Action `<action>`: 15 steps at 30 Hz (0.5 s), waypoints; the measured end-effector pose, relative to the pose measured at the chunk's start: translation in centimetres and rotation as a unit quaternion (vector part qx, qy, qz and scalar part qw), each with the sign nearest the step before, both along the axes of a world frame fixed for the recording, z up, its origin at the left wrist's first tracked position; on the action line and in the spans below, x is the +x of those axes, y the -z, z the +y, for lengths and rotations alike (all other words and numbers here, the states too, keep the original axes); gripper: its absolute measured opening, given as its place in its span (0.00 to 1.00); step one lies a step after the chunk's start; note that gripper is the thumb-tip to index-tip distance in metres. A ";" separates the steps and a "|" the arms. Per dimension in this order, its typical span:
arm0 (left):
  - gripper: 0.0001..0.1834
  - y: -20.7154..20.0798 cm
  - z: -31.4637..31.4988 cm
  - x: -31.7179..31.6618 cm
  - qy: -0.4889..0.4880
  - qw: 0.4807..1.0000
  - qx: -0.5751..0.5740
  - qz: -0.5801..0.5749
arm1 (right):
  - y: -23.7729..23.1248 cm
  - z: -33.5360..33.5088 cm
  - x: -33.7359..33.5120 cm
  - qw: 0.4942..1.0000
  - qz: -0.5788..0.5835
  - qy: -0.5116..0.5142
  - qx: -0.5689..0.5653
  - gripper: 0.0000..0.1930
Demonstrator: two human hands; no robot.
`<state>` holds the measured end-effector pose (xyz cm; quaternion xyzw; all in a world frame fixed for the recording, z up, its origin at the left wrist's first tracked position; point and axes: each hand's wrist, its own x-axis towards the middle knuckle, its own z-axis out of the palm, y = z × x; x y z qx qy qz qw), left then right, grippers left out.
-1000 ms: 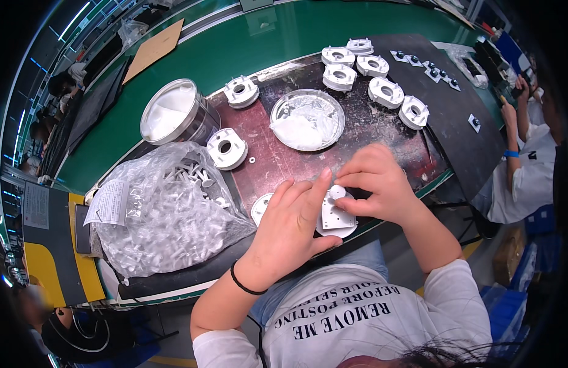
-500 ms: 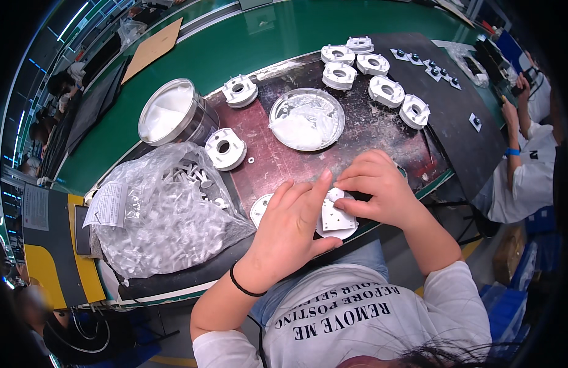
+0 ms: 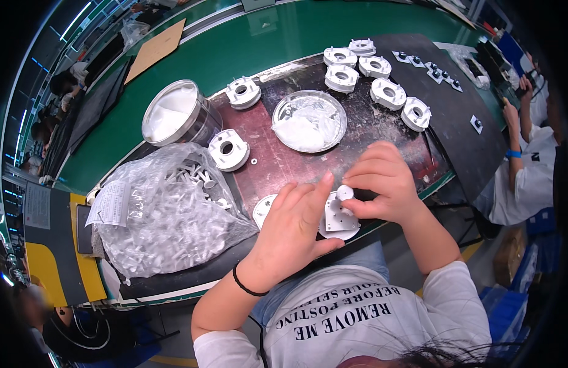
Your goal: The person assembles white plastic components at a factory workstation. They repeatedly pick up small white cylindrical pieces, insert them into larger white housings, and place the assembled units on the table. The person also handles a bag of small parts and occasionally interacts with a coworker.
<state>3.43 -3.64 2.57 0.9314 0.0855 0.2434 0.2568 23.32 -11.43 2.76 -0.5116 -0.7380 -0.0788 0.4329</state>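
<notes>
Between thumb and fingers of my right hand (image 3: 382, 184) is a small round white plastic piece (image 3: 344, 192), maybe a gear or knob. It is just above the far end of a flat white plate with small holes (image 3: 338, 219), which lies on a round white base at the table's near edge. My left hand (image 3: 290, 224) has its fingers stretched out and thumb apart beside that plate; whether it touches the plate is hidden. Another round white part (image 3: 263, 208) shows partly behind my left hand.
A clear bag of white plastic pins (image 3: 167, 236) lies at left, with a metal tin (image 3: 184, 116) behind it. A round dish with white grease-like stuff (image 3: 339, 132) sits mid-table. Several white ring housings (image 3: 387, 94) stand behind; small black-topped parts (image 3: 436, 73) lie on a black mat.
My right hand has lifted slightly with the small round white piece, which now shows more clearly above the plate. My left hand has stayed nearly in place.
</notes>
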 end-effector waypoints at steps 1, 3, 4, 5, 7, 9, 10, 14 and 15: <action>0.69 0.0 0.0 0.0 0.001 1.000 -0.001 0.000 | -0.3 -0.1 0.2 1.000 0.009 0.000 0.009 0.12; 0.67 -0.1 0.0 -0.1 -0.001 1.000 -0.002 0.002 | -0.9 -0.5 0.7 0.999 0.029 -0.004 0.031 0.12; 0.66 -0.3 0.0 0.0 -0.004 1.000 0.000 0.008 | -1.2 -0.8 1.1 0.998 0.049 -0.002 0.039 0.12; 0.65 -0.5 0.0 0.0 -0.009 1.000 0.002 0.016 | -1.3 -1.1 1.7 0.996 0.070 -0.002 0.047 0.13; 0.60 -0.8 -0.1 0.2 -0.011 1.000 0.003 0.023 | -1.3 -1.9 2.8 0.992 0.103 0.009 0.070 0.13; 0.58 -1.0 -0.1 0.5 -0.005 0.999 0.004 0.039 | -0.5 -2.5 3.7 0.987 0.128 0.025 0.096 0.14; 0.57 -1.1 -0.1 0.5 -0.003 0.999 0.005 0.047 | -0.1 -2.6 4.0 0.985 0.143 0.024 0.095 0.14; 0.53 -2.2 -0.2 0.6 -0.028 0.997 -0.005 0.073 | 0.8 -3.3 4.7 0.977 0.190 0.032 0.091 0.16; 0.54 -2.1 -0.1 0.6 -0.041 0.997 -0.001 0.063 | 1.1 -3.4 4.9 0.975 0.196 0.036 0.097 0.16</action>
